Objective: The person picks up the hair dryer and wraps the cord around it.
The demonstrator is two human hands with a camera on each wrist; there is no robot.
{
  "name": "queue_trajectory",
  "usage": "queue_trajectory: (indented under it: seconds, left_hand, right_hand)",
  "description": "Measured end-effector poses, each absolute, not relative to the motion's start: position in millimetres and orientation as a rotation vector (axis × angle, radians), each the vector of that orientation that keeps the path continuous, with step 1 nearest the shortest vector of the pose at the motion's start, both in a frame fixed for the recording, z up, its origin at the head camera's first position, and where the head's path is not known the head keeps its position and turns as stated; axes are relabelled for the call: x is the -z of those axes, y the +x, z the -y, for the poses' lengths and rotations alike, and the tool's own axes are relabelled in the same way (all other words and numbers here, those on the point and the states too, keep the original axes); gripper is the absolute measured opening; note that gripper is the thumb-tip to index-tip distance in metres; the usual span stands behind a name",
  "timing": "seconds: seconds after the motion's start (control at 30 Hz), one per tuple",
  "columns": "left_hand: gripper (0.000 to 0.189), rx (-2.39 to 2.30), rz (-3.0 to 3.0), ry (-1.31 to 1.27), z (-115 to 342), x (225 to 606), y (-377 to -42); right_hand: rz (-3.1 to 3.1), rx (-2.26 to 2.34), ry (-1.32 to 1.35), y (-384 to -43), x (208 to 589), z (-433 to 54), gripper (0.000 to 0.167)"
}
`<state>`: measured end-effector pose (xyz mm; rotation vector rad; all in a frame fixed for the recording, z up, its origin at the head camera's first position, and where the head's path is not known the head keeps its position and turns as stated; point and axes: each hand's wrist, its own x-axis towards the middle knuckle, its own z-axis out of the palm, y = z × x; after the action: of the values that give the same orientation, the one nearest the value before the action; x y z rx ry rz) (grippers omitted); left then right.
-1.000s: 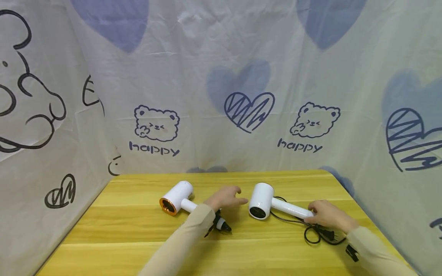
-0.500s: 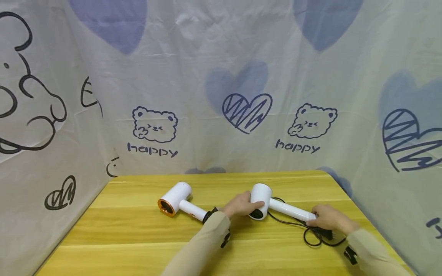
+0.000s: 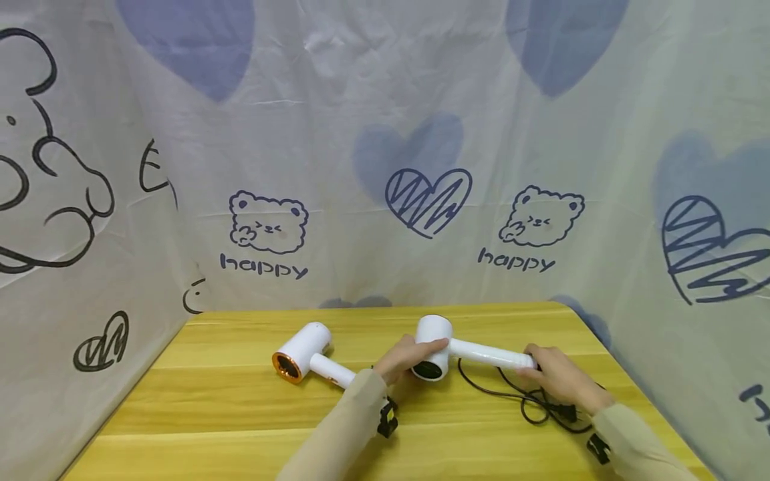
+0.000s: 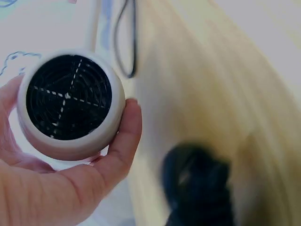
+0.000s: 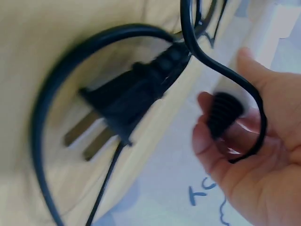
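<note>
A white hair dryer (image 3: pixel 490 353) is held between both hands over the right half of the table. My left hand (image 3: pixel 402 359) grips its barrel from the left, thumb and fingers on opposite sides. In the left wrist view the barrel's round end with a black grille (image 4: pixel 69 96) faces the camera. My right hand (image 3: pixel 562 379) holds the end of the handle. The right wrist view shows its fingers curled round that end, by the black ribbed cord sleeve (image 5: pixel 225 114). A second white hair dryer (image 3: pixel 305 351) with a copper-coloured rim lies to the left, its handle end hidden behind the left sleeve.
The black cord (image 3: pixel 481 389) loops on the wooden table (image 3: pixel 210 401) below the held dryer. Its two-pin plug (image 5: pixel 134 96) lies beside the right hand. A printed cloth (image 3: pixel 361 267) stands behind the table and at both sides.
The left hand has moved right and taken hold of the dryer's barrel. Both hands have shifted the dryer slightly left and up, its handle now more level. More of the cord shows beneath.
</note>
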<state>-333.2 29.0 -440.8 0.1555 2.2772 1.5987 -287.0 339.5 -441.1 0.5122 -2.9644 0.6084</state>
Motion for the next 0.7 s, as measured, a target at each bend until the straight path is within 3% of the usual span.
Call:
queue_trajectory:
  seconds: [0.3, 0.53, 0.7]
  left_hand:
    - [0.066, -1.998, -2.051, 0.101, 0, 420, -342]
    - [0.066, -2.142, -2.164, 0.059, 30, 404, -338]
    - [0.074, -2.224, -2.197, 0.007, 51, 393, -335]
  right_hand:
    - [2.715, -0.611, 0.557, -299, 414, -306, 0.026]
    - [2.715, -1.201, 0.345, -302, 388, -288, 0.063]
    - [2.711, -1.661, 0.309, -302, 377, -286, 0.067]
